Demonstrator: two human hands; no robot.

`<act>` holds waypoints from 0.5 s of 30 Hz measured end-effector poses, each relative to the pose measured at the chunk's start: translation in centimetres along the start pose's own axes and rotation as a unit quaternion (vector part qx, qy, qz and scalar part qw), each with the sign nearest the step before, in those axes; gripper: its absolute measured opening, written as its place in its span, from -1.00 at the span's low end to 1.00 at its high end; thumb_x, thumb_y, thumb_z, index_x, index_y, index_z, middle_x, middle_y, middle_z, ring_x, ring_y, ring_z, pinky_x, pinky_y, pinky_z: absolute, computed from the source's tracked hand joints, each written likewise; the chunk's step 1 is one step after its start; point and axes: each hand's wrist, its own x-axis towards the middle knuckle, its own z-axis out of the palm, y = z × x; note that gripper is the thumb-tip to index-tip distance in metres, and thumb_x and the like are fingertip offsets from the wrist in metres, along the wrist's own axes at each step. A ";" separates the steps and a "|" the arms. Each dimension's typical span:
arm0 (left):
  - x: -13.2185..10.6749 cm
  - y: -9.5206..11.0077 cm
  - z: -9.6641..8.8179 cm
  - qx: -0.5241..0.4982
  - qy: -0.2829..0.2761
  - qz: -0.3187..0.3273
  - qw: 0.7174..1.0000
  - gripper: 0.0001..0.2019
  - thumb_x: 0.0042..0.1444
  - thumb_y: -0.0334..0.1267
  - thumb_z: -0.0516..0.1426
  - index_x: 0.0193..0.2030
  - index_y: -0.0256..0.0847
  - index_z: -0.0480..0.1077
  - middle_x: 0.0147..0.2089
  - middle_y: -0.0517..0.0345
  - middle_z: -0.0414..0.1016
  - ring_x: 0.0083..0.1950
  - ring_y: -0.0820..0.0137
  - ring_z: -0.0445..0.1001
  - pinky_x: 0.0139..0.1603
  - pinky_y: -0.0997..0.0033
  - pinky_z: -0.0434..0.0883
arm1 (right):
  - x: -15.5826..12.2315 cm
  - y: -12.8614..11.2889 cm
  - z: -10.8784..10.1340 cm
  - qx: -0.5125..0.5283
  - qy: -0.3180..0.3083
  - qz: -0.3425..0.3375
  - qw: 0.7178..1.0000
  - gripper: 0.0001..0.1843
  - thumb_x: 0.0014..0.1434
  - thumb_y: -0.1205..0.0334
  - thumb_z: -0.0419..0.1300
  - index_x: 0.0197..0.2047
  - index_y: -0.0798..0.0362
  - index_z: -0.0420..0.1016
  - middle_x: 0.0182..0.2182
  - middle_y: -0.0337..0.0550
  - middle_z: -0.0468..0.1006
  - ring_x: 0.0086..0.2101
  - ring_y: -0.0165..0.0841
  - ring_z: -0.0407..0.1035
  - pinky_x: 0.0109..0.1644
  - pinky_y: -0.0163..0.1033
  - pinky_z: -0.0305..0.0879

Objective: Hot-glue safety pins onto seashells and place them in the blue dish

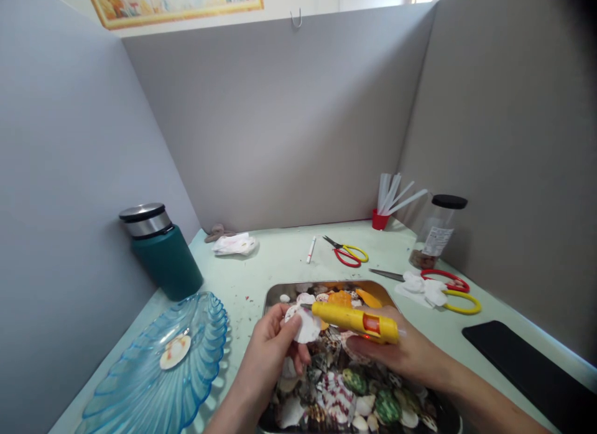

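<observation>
My left hand [267, 342] pinches a white scallop shell [308, 328] between thumb and fingers. Wrapped around a yellow hot glue gun [342, 316], my right hand [410, 347] holds it level, its nozzle pointing left. The nozzle tip is at the shell's upper edge; whether it touches cannot be made out. Both hands are above a metal tray [321, 283] full of mixed seashells, among them a purple-striped shell [336, 397] and green shells [387, 406]. The glue gun's trigger is hidden by my right hand.
On the left are a blue glass shell-shaped dish [200, 359] holding a shell [175, 352], and a teal bottle [168, 260]. Behind lie tissue [234, 244], a marker [311, 250] and scissors [347, 253]. At right: more scissors [461, 302], a jar [431, 238], glue sticks [389, 194], a black phone-like slab [527, 365].
</observation>
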 end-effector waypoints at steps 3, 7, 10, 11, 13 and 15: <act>0.1 -0.2 0.1 0.029 0.019 0.011 0.999 -0.75 0.12 -0.05 0.08 -0.28 -0.22 0.22 -0.70 0.30 0.39 -0.75 0.57 0.23 -0.71 0.64 0.14 | 0.0 -0.3 0.0 -0.040 -0.004 -0.006 0.999 -0.81 0.21 0.13 0.13 -0.31 0.06 0.44 -0.48 -0.25 0.41 -0.49 -0.41 0.25 -0.42 -0.34 0.20; 0.0 -0.1 0.4 0.059 0.042 0.019 0.997 -0.76 0.12 -0.05 0.07 -0.28 -0.20 0.21 -0.70 0.32 0.38 -0.75 0.56 0.24 -0.71 0.64 0.13 | 0.0 -0.6 0.0 -0.058 0.002 -0.013 0.998 -0.78 0.23 0.10 0.09 -0.34 0.06 0.40 -0.48 -0.25 0.40 -0.49 -0.43 0.23 -0.41 -0.35 0.16; -0.1 0.0 0.5 0.074 0.044 0.018 0.996 -0.76 0.12 -0.05 0.07 -0.28 -0.20 0.22 -0.70 0.32 0.39 -0.74 0.56 0.24 -0.70 0.63 0.14 | -0.1 -0.6 0.0 -0.077 -0.005 -0.023 0.997 -0.81 0.22 0.12 0.10 -0.29 0.06 0.42 -0.47 -0.24 0.42 -0.48 -0.42 0.25 -0.39 -0.34 0.16; -0.2 0.0 0.5 0.080 0.045 0.019 0.996 -0.76 0.13 -0.05 0.07 -0.27 -0.20 0.22 -0.69 0.32 0.39 -0.74 0.55 0.25 -0.70 0.63 0.14 | -0.1 -0.5 0.1 -0.083 -0.009 -0.029 0.996 -0.82 0.22 0.14 0.11 -0.26 0.06 0.43 -0.45 -0.23 0.44 -0.46 -0.41 0.26 -0.38 -0.34 0.17; -0.3 0.1 0.5 0.092 0.045 0.020 0.994 -0.75 0.13 -0.05 0.06 -0.26 -0.20 0.23 -0.69 0.31 0.39 -0.73 0.54 0.26 -0.69 0.62 0.16 | -0.2 -0.4 0.2 -0.085 -0.018 -0.044 0.995 -0.85 0.20 0.19 0.12 -0.21 0.06 0.43 -0.42 -0.21 0.47 -0.43 -0.39 0.30 -0.35 -0.34 0.18; -0.3 0.1 0.5 0.098 0.046 0.023 0.994 -0.75 0.14 -0.04 0.06 -0.26 -0.20 0.24 -0.69 0.30 0.40 -0.71 0.53 0.27 -0.68 0.62 0.16 | -0.2 -0.1 0.3 -0.079 -0.018 -0.058 0.995 -0.86 0.18 0.25 0.13 -0.18 0.06 0.43 -0.37 -0.19 0.50 -0.39 -0.38 0.34 -0.31 -0.34 0.19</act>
